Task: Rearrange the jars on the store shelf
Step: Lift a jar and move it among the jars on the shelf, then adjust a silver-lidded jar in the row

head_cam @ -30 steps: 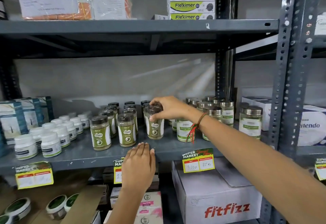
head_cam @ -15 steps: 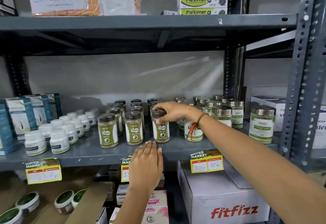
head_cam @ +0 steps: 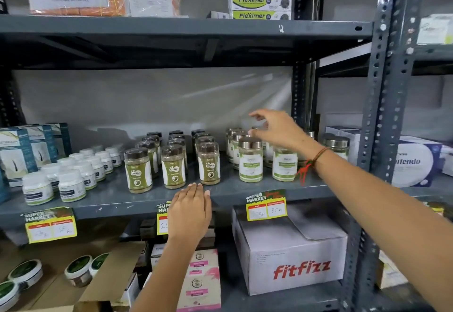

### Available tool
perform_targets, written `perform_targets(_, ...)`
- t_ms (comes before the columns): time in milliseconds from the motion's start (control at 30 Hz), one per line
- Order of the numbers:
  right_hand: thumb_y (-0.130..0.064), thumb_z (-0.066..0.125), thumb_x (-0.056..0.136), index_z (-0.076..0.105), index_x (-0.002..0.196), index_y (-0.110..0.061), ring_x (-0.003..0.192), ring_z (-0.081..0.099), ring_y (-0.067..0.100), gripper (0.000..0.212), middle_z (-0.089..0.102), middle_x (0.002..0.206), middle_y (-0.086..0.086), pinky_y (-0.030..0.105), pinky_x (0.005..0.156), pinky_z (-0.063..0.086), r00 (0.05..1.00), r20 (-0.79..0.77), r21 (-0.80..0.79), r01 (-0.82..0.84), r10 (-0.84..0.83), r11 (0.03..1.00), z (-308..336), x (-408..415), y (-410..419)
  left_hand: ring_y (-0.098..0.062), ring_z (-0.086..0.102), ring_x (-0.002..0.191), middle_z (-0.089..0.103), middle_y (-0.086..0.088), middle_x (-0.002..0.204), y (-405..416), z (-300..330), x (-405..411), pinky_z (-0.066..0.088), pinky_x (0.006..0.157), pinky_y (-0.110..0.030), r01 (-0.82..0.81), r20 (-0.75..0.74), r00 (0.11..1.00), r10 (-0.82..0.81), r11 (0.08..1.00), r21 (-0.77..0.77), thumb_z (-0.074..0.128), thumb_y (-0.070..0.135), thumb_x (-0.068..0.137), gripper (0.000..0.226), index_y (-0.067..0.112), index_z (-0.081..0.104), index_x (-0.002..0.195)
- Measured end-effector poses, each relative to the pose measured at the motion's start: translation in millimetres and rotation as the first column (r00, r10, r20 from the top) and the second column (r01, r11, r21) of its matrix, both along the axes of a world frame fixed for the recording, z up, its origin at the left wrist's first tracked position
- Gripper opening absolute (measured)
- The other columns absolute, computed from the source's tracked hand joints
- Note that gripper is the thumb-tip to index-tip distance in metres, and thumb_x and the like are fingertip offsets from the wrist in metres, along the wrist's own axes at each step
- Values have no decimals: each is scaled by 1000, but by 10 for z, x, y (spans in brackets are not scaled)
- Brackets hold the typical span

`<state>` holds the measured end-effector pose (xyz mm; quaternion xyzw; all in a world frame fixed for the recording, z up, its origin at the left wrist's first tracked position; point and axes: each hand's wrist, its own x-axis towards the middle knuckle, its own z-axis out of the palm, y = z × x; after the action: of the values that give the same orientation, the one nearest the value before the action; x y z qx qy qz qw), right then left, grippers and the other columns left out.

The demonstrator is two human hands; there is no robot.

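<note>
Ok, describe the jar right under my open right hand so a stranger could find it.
Look at the grey middle shelf, right of the three rows of dark-lidded green jars. The jar stands front left among the silver-lidded ones. Its label is mostly white with a green band, unlike those green labels.

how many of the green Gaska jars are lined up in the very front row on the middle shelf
3: the left jar, the middle jar and the right jar, just beyond the left hand. More stand in rows behind, partly hidden.

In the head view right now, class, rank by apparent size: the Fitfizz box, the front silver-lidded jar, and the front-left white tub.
1. Fitfizz box, clearly largest.
2. Silver-lidded jar.
3. White tub, smallest, though it sits nearer the view's warped edge.
</note>
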<state>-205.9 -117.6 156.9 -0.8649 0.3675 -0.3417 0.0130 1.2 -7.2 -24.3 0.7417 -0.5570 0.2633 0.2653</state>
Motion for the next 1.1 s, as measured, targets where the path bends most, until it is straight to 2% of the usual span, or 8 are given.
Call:
perform_targets(67, -43, 68, 84, 59, 130, -23, 118, 62, 22, 51, 65, 130, 3, 44, 98, 51, 993, -6, -32, 114, -115, 993, -9, -288, -61, -25, 64, 106, 70, -12, 110, 10, 11, -4, 48, 95, -39, 1, 0, 1000, -1, 1000, 7, 32, 36, 95, 50, 5, 68, 110)
perform_targets(133, -44, 67, 83, 61, 127, -23, 115, 63, 26, 49, 67, 126, 5, 43, 92, 53, 963, -78, -77, 252, -257, 965, -36, -553, -118, -25, 64, 106, 70, -13, 111, 8, 17, -3, 48, 95, -40, 10, -3, 1000, -9, 1000, 18, 31, 37, 95, 52, 4, 68, 111)
perform_targets(267, -42, 61, 85, 61, 124, -15, 107, 63, 36, 47, 67, 114, 13, 41, 80, 52, 822, -242, -179, 485, -516, 856, -118, -966, -228, -27, 63, 107, 70, -15, 111, -24, 5, 12, 48, 96, -41, 17, -16, 1000, -17, 1000, 24, 29, 38, 95, 55, 3, 67, 111)
perform_targets(333, -46, 58, 86, 58, 123, -12, 108, 62, 37, 50, 65, 115, 15, 40, 76, 49, 760, -313, -169, 546, -570, 821, -162, -1087, -280, -28, 63, 107, 70, -16, 111, -35, -1, 14, 48, 95, -42, 15, -22, 1000, -15, 1000, 23, 30, 37, 94, 54, 2, 67, 111)
perform_targets(500, -61, 48, 89, 55, 129, -13, 115, 59, 35, 63, 62, 126, 14, 43, 84, 50, 641, -443, -153, 635, -627, 757, -222, -1197, -388, -30, 64, 105, 70, -16, 110, -35, 7, 2, 49, 92, -44, 2, -34, 999, -2, 1000, 17, 33, 37, 93, 52, 1, 68, 109)
perform_targets(633, -52, 49, 92, 63, 123, -14, 113, 60, 35, 51, 63, 123, 14, 44, 85, 51, 643, -448, -133, 639, -621, 757, -221, -1206, -419, -30, 65, 103, 70, -16, 109, -24, 13, -8, 50, 90, -44, 0, -35, 999, 1, 1000, 22, 34, 36, 92, 51, 2, 69, 108)
perform_targets(767, -47, 54, 91, 65, 120, -13, 109, 61, 35, 46, 64, 119, 14, 42, 84, 50, 690, -403, -76, 629, -601, 773, -221, -1215, -465, -29, 65, 103, 70, -15, 109, -22, 11, -9, 50, 90, -44, 3, -40, 999, -2, 1000, 20, 34, 37, 93, 51, 2, 69, 108)
perform_targets(1100, -46, 65, 84, 55, 135, -16, 114, 60, 30, 59, 64, 128, 11, 38, 93, 50, 851, -328, 116, 467, -410, 877, -168, -1171, -654, -29, 66, 101, 71, -15, 107, -14, 5, -10, 51, 88, -44, -4, -28, 1000, 4, 1000, 0, 31, 38, 93, 54, 3, 70, 106)
